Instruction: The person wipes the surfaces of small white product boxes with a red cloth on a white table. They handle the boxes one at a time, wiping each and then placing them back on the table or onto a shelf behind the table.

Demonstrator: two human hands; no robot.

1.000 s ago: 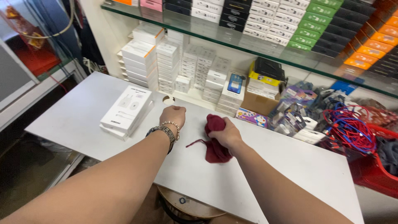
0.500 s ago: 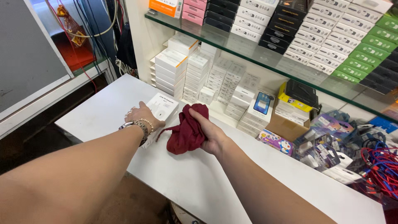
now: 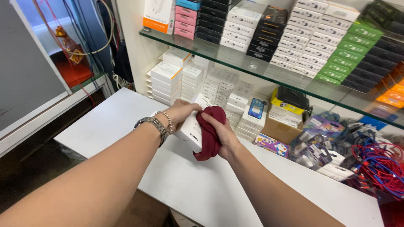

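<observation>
Over the white counter (image 3: 126, 122), near its back edge, the left hand (image 3: 181, 113) is closed around a flat white box (image 3: 191, 126), lifted and tilted above the surface. The right hand (image 3: 225, 134) is bunched around a dark red cloth (image 3: 210, 132), pressing it against the box's near face; a loose end of the cloth hangs down toward the counter. A metal watch (image 3: 152, 125) and a bead bracelet (image 3: 165, 120) sit on the left wrist. Behind, stacks of white boxes (image 3: 166, 80) line the back edge under a glass shelf (image 3: 252, 67), and tangled red cables (image 3: 378, 164) lie toward the right end.
</observation>
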